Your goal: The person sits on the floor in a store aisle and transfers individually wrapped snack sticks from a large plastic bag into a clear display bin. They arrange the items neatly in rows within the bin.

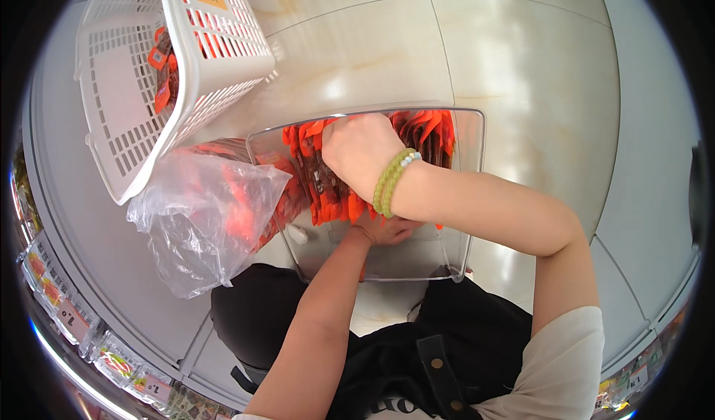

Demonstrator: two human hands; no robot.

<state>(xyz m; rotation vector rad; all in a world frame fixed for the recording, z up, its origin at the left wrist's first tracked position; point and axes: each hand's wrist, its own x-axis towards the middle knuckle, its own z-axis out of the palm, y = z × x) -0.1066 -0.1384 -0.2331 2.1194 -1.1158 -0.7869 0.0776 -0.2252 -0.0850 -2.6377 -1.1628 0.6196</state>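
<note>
A clear plastic bin (475, 141) stands on the floor in front of me. Red-topped packets (427, 132) with dark contents are packed upright in rows towards its far side. My right hand (360, 146), a double string of green beads around its wrist, reaches down among them from above. Its fingertips are hidden, so its grip cannot be made out. Lower in the bin, my left hand (388, 231) is against the near side of the packets, its fingers partly covered by them. Whether it holds any is unclear.
A white slotted plastic basket (223, 79) holding similar red packets stands at upper left. Beside the bin lies a clear plastic bag (206, 219) with more red packets. Shelves with price tags (72, 314) curve along the left, with more at lower right. Pale floor tiles (357, 46) extend beyond.
</note>
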